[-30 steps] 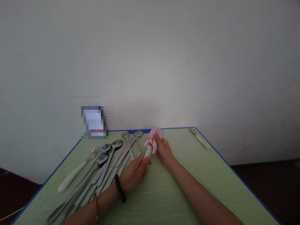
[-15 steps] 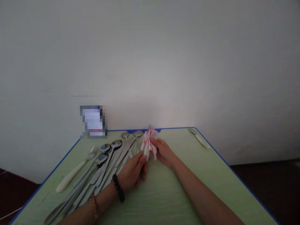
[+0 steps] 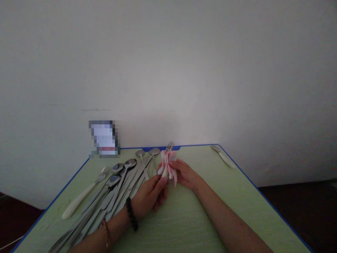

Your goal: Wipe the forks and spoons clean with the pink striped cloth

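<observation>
My left hand pinches the white handle of a fork, whose metal tines stick up above a pink cloth. My right hand is closed round that cloth, which wraps the fork's neck. Both hands meet over the middle of the green table, toward its far side. A black bead bracelet sits on my left wrist.
Several long metal spoons lie in a fan left of my hands. A white-handled fork rests at the far left, a white-handled utensil at the far right corner. A blurred-out object stands by the wall. Blue edging rims the table.
The fork has slid up through the cloth, so its tines now show above it. Both hands drew slightly nearer to me and leftward.
</observation>
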Demonstrator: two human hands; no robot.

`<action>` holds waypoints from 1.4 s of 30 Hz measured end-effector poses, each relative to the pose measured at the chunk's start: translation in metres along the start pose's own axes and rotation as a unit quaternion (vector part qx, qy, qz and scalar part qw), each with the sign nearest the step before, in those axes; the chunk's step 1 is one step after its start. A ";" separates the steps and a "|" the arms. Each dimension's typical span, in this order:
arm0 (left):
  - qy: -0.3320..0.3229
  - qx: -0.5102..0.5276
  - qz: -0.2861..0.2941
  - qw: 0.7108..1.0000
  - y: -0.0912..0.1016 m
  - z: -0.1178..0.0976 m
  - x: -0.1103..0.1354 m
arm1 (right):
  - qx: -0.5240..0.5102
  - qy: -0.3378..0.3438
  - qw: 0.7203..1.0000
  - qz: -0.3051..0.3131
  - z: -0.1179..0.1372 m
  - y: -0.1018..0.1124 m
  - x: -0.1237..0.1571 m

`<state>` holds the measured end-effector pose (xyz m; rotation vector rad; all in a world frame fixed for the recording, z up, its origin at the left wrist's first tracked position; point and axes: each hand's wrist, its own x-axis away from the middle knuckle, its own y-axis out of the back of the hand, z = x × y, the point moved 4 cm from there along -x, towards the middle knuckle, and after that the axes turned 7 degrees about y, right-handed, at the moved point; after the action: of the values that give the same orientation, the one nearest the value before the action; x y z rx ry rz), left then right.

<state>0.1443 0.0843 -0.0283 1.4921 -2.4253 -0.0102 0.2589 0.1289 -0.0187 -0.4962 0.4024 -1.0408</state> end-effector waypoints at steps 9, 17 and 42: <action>0.027 -0.053 -0.006 0.998 0.000 -0.001 0.001 | 0.011 -0.003 1.000 0.010 0.000 0.000 -0.001; 0.055 -0.142 -0.039 0.988 0.003 -0.005 0.004 | 0.035 -0.018 0.997 0.059 -0.001 0.000 0.001; 0.026 -0.116 -0.065 0.991 -0.002 -0.008 0.005 | -0.063 0.120 0.977 -0.166 0.007 0.032 -0.014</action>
<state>0.1461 0.0796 -0.0201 1.5195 -2.1958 -0.2688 0.2792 0.1561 -0.0301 -0.5651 0.6168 -1.4124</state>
